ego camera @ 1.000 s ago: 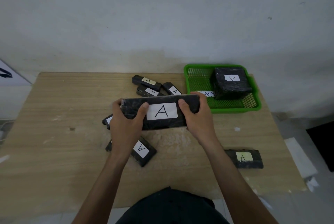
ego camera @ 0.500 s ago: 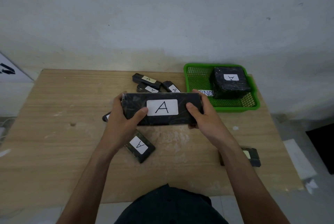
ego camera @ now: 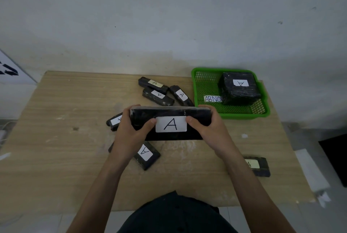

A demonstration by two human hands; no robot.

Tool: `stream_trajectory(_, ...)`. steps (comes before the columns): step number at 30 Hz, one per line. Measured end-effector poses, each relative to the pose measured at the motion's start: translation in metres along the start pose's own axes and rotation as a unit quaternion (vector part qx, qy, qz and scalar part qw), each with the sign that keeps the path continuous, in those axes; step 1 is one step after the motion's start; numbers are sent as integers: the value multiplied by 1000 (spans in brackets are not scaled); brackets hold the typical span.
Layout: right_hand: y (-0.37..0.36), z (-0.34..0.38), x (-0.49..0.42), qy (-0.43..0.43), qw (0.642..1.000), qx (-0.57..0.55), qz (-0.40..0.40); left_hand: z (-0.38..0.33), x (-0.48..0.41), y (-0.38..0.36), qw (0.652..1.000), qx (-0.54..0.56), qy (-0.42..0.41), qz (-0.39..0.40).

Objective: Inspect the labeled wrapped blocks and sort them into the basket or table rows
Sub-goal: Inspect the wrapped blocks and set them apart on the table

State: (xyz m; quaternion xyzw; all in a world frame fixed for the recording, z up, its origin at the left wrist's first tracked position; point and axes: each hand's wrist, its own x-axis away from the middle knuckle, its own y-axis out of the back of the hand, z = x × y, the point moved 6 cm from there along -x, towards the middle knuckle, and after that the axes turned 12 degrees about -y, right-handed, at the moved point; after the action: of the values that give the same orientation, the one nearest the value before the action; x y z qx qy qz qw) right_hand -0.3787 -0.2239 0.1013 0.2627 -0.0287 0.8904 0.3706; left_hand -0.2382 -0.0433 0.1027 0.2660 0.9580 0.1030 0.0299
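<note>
Since half a second ago both thumbs have crept inward along the long wrapped block (ego camera: 165, 136), and their tips now touch the two ends of its white "A" label (ego camera: 171, 124). I see the block held level above the middle of the bench (ego camera: 56, 148), with the label face turned toward the camera. The left hand (ego camera: 131, 133) grips its left end, thumb on the front and fingers curled over the top edge. The right hand (ego camera: 212, 129) clamps the right end the same way.

At the far right corner sits the green basket (ego camera: 244, 116), holding a squarish wrapped block (ego camera: 239, 92) beside a paper strip (ego camera: 213, 98) that reads "ABNO", the rest hidden. Three small blocks (ego camera: 157, 96) cluster at the far edge, just left of the basket. Another small block (ego camera: 113, 122) pokes out behind the left hand. One more, the near block (ego camera: 147, 155), lies under the left wrist. A last block (ego camera: 258, 166) lies toward the right edge, partly covered by the right forearm.
</note>
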Motion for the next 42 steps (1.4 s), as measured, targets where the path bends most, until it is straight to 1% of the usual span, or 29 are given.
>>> stream_trajectory(2, -1, -2, 1, 5, 1000, 13, -22, 2, 1, -3, 1000, 4, 3, -11)
stream_trajectory(5, -4, -8, 2, -22, 1000, 21, 2, 4, 3, -4, 1000, 14, 7, -10)
stream_trajectory(7, -5, -12, 4, -39, 999, 7, 16, 5, 5, -5, 1000, 23, 7, -12)
stream_trajectory(9, -4, -12, 7, -34, 999, -9, 2, 4, 6, -6, 998, 48, 17, -22)
stream_trajectory(11, -5, -11, 9, -35, 999, -22, -24, 2, 8, -7, 996, 73, 36, -44)
stream_trajectory(15, -11, -14, 8, -64, 993, -68, -70, -4, 11, -11, 989, 85, 50, -113)
stream_trajectory(18, -17, -14, 6, -85, 987, -108, -78, -5, 13, -11, 982, 82, 44, -165)
stream_trajectory(23, -20, -9, 6, -65, 981, -154, -100, -9, 18, -14, 976, 96, 11, -196)
stream_trajectory(31, -18, -7, 5, -41, 984, -136, -105, -4, 18, -15, 976, 95, 7, -194)
stream_trajectory(35, -18, -9, 3, -54, 983, -146, -93, -4, 13, -13, 976, 98, 8, -193)
stream_trajectory(42, -14, -12, -4, -47, 990, -107, -75, -4, 10, -10, 977, 117, -23, -176)
